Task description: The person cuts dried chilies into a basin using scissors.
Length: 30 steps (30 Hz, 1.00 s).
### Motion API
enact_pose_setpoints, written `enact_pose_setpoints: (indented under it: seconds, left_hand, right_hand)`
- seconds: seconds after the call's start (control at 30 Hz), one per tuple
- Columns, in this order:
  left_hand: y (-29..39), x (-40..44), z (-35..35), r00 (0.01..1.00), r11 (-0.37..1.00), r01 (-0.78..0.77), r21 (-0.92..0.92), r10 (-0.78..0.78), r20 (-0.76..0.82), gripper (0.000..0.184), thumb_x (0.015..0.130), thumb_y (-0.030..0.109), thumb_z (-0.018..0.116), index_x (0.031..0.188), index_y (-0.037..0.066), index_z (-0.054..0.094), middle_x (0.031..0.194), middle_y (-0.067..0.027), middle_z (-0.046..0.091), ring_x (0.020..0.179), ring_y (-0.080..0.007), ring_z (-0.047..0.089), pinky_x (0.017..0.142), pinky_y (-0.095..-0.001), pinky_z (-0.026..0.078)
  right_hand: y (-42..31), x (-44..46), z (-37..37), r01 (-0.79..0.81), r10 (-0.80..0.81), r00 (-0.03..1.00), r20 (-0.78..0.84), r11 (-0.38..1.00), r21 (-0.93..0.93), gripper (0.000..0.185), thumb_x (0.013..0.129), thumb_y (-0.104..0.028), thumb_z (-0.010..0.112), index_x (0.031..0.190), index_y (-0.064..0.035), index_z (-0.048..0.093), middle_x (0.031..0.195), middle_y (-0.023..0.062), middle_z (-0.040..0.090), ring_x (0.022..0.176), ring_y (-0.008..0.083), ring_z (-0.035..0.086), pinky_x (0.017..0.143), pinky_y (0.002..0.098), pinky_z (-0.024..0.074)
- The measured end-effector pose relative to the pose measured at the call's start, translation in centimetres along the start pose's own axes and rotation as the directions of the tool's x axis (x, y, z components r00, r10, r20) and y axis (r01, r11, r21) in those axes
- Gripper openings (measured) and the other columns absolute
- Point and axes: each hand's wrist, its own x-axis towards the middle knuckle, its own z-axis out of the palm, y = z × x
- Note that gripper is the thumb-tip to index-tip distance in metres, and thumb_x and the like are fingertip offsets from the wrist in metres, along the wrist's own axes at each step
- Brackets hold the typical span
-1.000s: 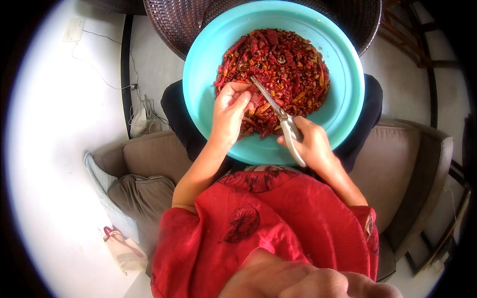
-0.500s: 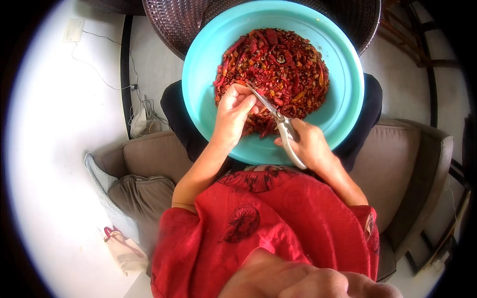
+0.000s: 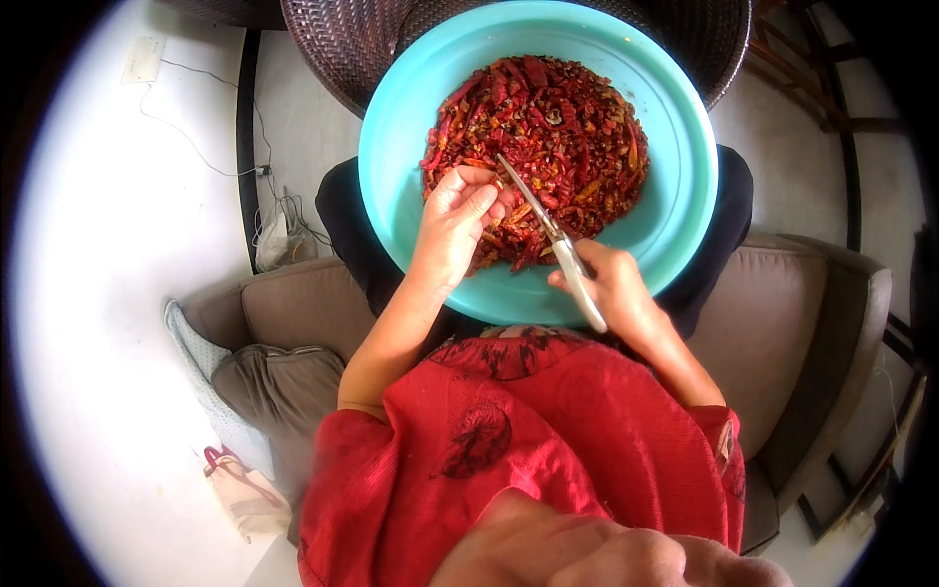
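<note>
1. Head view: a turquoise basin (image 3: 677, 157) sits before the person, a heap of dried chillies (image 3: 553, 112) covering much of its bottom.
2. Left hand (image 3: 455, 208) is over the near left part of the basin, its fingers pinched together on a small chilli piece (image 3: 477, 163), mostly hidden.
3. Right hand (image 3: 613, 281) is at the near right part of the basin, its fingers wrapped around the handles of the scissors (image 3: 559, 244).
4. The scissors slant across the basin, tips above the heap, just beside the left hand; the blades look close together.
5. Dark trousers (image 3: 726, 201) flank the basin; brown wicker (image 3: 337, 47) curves beyond its far rim; a red shirt (image 3: 558, 411) lies on its near side.
</note>
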Motion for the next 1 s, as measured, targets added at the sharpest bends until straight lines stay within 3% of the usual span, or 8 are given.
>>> enact_pose_setpoints:
  seconds: [0.27, 0.47, 0.53, 0.67, 0.73, 0.87, 0.93, 1.0]
  left_hand:
    - [-0.3, 0.0, 0.1, 0.997, 0.996, -0.062, -0.068, 0.064, 0.041, 0.009, 0.097, 0.007, 0.058, 0.104, 0.003, 0.056, 0.097, -0.009, 0.066, 0.082, -0.0126, 0.058, 0.075, -0.0247, 0.047]
    - [-0.8, 0.2, 0.3, 0.993, 0.993, -0.109, 0.037, 0.107, 0.044, 0.007, 0.096, 0.007, 0.059, 0.101, 0.002, 0.057, 0.094, -0.0062, 0.065, 0.083, -0.0119, 0.059, 0.076, -0.0241, 0.047]
    - [-0.7, 0.2, 0.2, 0.994, 0.994, -0.102, 0.048, 0.1, 0.034, 0.007, 0.096, 0.007, 0.06, 0.101, 0.002, 0.058, 0.093, -0.0058, 0.064, 0.083, -0.0117, 0.058, 0.077, -0.0245, 0.047]
    - [-0.6, 0.2, -0.2, 0.998, 0.995, -0.054, 0.088, 0.056, -0.018, 0.008, 0.095, 0.006, 0.061, 0.101, 0.002, 0.058, 0.092, -0.0052, 0.064, 0.084, -0.0117, 0.058, 0.078, -0.0254, 0.047]
    - [-0.8, 0.4, -0.4, 0.998, 0.996, -0.057, 0.064, 0.058, -0.014, 0.008, 0.095, 0.005, 0.061, 0.102, 0.002, 0.058, 0.093, -0.0055, 0.064, 0.084, -0.012, 0.059, 0.078, -0.0254, 0.047]
    - [-0.9, 0.4, -0.3, 0.996, 0.995, -0.094, -0.027, 0.094, -0.003, 0.01, 0.095, 0.005, 0.061, 0.103, 0.002, 0.058, 0.096, -0.0065, 0.065, 0.085, -0.0121, 0.06, 0.078, -0.0249, 0.047]
    - [-0.7, 0.2, -0.2, 0.997, 0.997, -0.073, -0.032, 0.073, -0.012, 0.009, 0.095, 0.004, 0.061, 0.103, 0.002, 0.058, 0.097, -0.0065, 0.066, 0.085, -0.0121, 0.061, 0.078, -0.0251, 0.047]
    - [-0.6, 0.0, -0.1, 0.999, 0.998, -0.051, -0.038, 0.05, -0.021, 0.008, 0.095, 0.004, 0.061, 0.102, 0.003, 0.058, 0.097, -0.0065, 0.066, 0.084, -0.0121, 0.061, 0.078, -0.0253, 0.047]
  right_hand:
    - [-0.5, 0.1, -0.1, 0.078, -0.087, 0.996, -0.026, 0.965, -0.252, 0.064, 0.077, -0.054, 0.074, 0.107, 0.0, 0.058, 0.093, 0.0208, 0.062, 0.088, 0.0371, 0.064, 0.078, 0.0457, 0.0484]
    - [-0.6, 0.3, 0.4, 0.037, -0.047, 0.998, -0.035, 0.968, -0.249, 0.054, 0.078, -0.049, 0.075, 0.096, 0.0001, 0.06, 0.083, 0.0197, 0.064, 0.078, 0.0375, 0.065, 0.071, 0.0458, 0.0501]
    - [0.3, 0.4, 0.8, 0.1, -0.121, 0.985, -0.122, 0.981, -0.163, 0.046, 0.077, -0.038, 0.08, 0.085, 0.0013, 0.059, 0.072, 0.0178, 0.061, 0.062, 0.0301, 0.061, 0.059, 0.0422, 0.0463]
    - [0.4, 0.5, 0.5, 0.077, -0.095, 0.991, -0.092, 0.979, -0.187, 0.043, 0.077, -0.035, 0.082, 0.082, 0.0019, 0.06, 0.07, 0.0169, 0.061, 0.058, 0.0272, 0.06, 0.055, 0.0409, 0.0453]
    - [0.4, 0.4, 0.6, 0.054, -0.065, 0.996, -0.067, 0.987, -0.15, 0.045, 0.076, -0.042, 0.079, 0.082, -0.0004, 0.062, 0.074, 0.0205, 0.064, 0.067, 0.0372, 0.065, 0.064, 0.0446, 0.0506]
    - [0.4, 0.4, 0.6, 0.113, -0.146, 0.98, -0.133, 0.966, -0.232, 0.045, 0.076, -0.039, 0.081, 0.087, 0.0004, 0.06, 0.073, 0.0156, 0.06, 0.064, 0.0301, 0.061, 0.059, 0.0418, 0.0467]
    - [0.3, 0.4, 0.5, 0.168, -0.213, 0.967, -0.141, 0.945, -0.281, 0.05, 0.076, -0.043, 0.078, 0.094, -0.001, 0.058, 0.081, 0.0155, 0.06, 0.075, 0.0327, 0.061, 0.067, 0.044, 0.0474]
    - [-0.3, 0.4, 0.2, 0.124, -0.157, 0.983, -0.099, 0.952, -0.279, 0.055, 0.076, -0.047, 0.077, 0.099, -0.0012, 0.058, 0.088, 0.0168, 0.061, 0.082, 0.0346, 0.062, 0.072, 0.0449, 0.0483]
